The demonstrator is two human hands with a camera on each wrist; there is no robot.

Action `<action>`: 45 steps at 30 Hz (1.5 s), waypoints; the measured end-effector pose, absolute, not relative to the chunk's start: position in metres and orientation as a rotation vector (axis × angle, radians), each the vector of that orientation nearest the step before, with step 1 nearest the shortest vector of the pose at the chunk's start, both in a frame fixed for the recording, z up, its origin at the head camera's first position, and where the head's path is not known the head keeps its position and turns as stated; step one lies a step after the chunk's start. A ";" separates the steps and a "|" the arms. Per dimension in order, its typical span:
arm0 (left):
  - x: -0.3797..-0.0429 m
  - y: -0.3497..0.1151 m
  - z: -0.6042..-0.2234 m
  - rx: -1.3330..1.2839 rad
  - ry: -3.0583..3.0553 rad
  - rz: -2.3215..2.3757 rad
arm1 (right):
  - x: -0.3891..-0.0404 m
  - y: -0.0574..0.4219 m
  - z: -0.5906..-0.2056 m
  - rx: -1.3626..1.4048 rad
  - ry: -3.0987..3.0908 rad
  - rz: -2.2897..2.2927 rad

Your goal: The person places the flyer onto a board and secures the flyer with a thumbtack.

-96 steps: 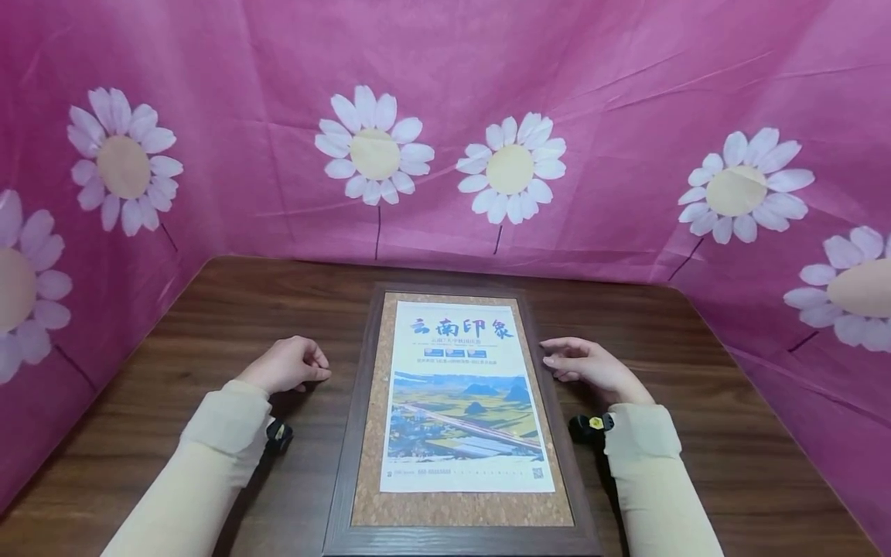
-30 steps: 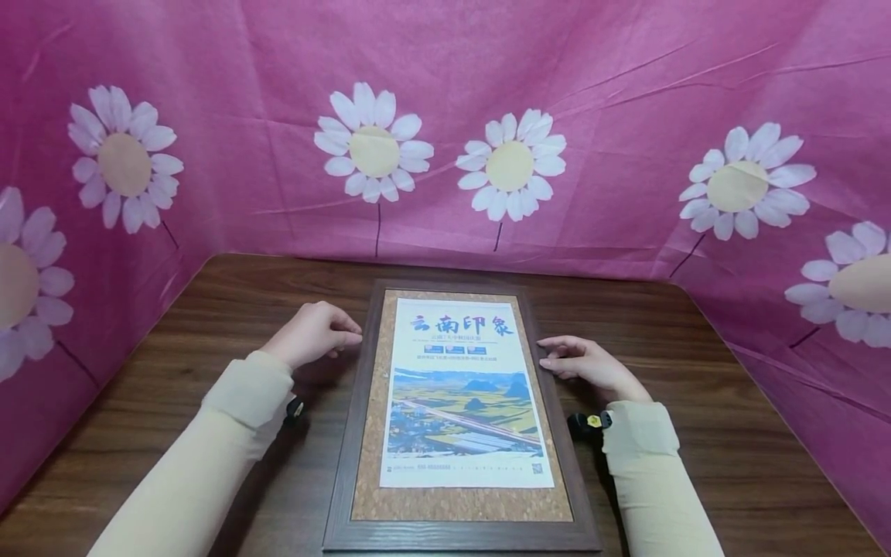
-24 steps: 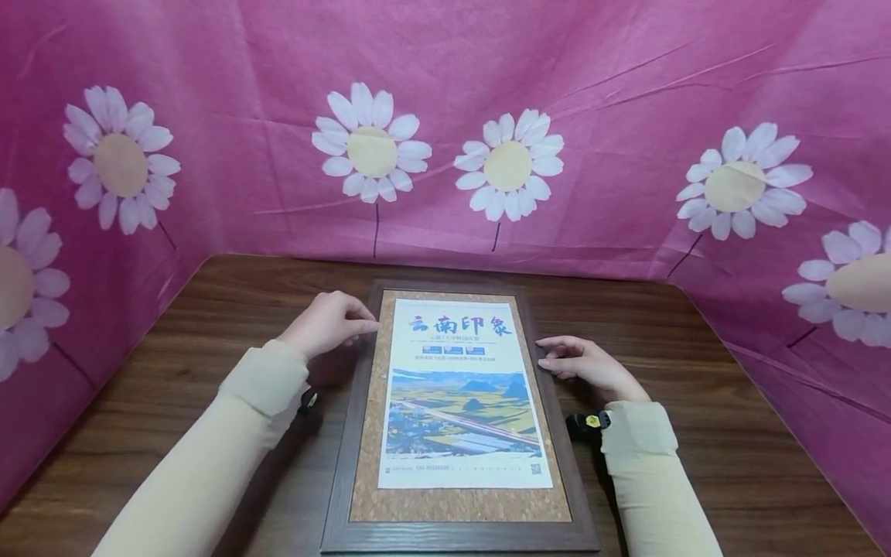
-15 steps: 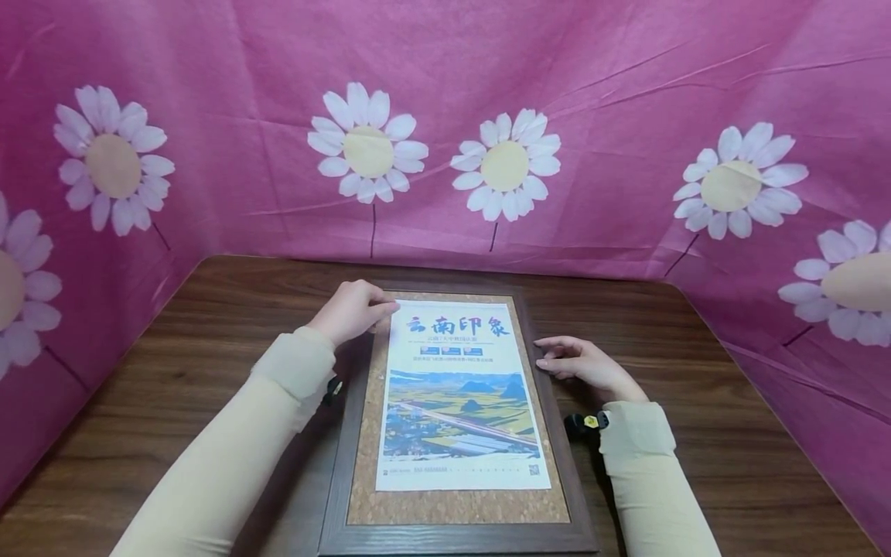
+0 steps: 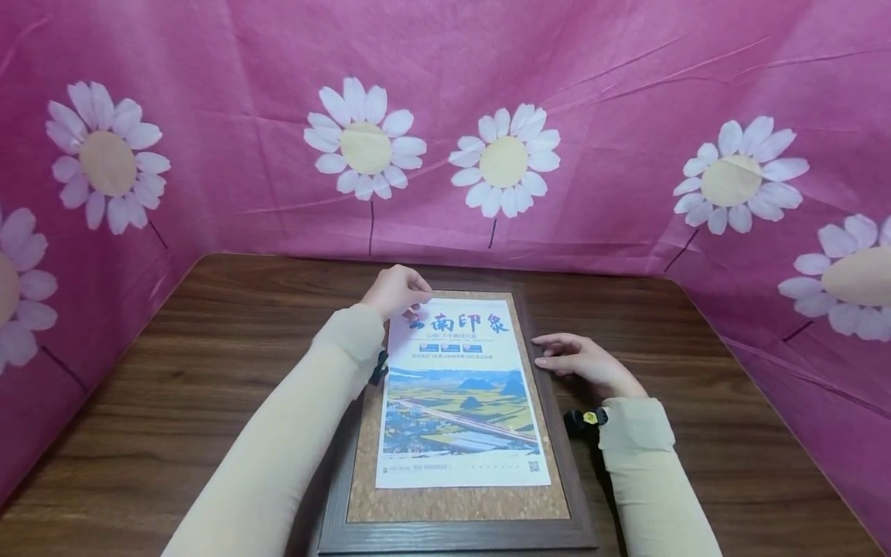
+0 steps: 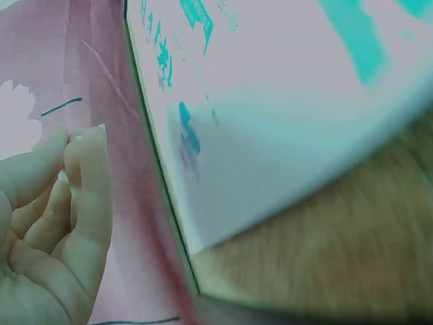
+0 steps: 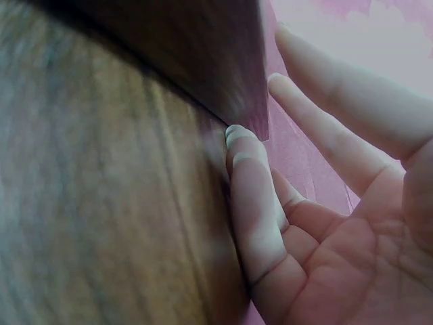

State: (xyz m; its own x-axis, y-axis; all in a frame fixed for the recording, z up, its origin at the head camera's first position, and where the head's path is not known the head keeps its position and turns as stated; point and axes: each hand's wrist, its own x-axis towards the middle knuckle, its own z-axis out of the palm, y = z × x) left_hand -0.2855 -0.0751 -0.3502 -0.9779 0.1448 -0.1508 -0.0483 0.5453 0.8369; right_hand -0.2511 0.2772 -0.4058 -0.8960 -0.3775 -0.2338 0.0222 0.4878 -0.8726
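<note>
A brown-framed cork board [image 5: 459, 503] lies on the table with a printed poster [image 5: 462, 418] of fields and hills on it. Over the poster's top left corner is my left hand [image 5: 397, 292], partly covering its first purple character. In the left wrist view, thumb and fingertips of that hand [image 6: 57, 223] meet in a pinch; I cannot tell whether something tiny is between them. My right hand [image 5: 585, 363] rests beside the frame's right side, its fingers loosely extended. The right wrist view shows fingertips [image 7: 241, 139] right at the frame's side edge [image 7: 230, 54].
The dark wood table [image 5: 724, 433] extends on both sides of the board. Behind and around it hangs a pink cloth [image 5: 264, 93] with white daisies. A small black device [image 5: 586, 422] sits on each wrist, by cream sleeves [image 5: 647, 480].
My left hand has moved from the table left of the board, up and right across the frame, to the poster's top left part. The right hand has stayed almost still; the board lies as before.
</note>
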 end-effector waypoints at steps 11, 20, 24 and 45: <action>-0.311 -0.054 -0.369 -0.073 2.228 1.632 | -0.252 0.278 -0.406 -0.331 2.353 -1.368; -0.321 -0.050 -0.381 -0.206 2.175 1.660 | -0.253 0.277 -0.404 -0.325 2.346 -1.360; -0.320 -0.051 -0.381 -0.190 2.188 1.651 | -0.252 0.278 -0.405 -0.317 2.352 -1.365; -0.315 -0.053 -0.379 -0.211 2.162 1.653 | -0.253 0.278 -0.407 -0.295 2.339 -1.390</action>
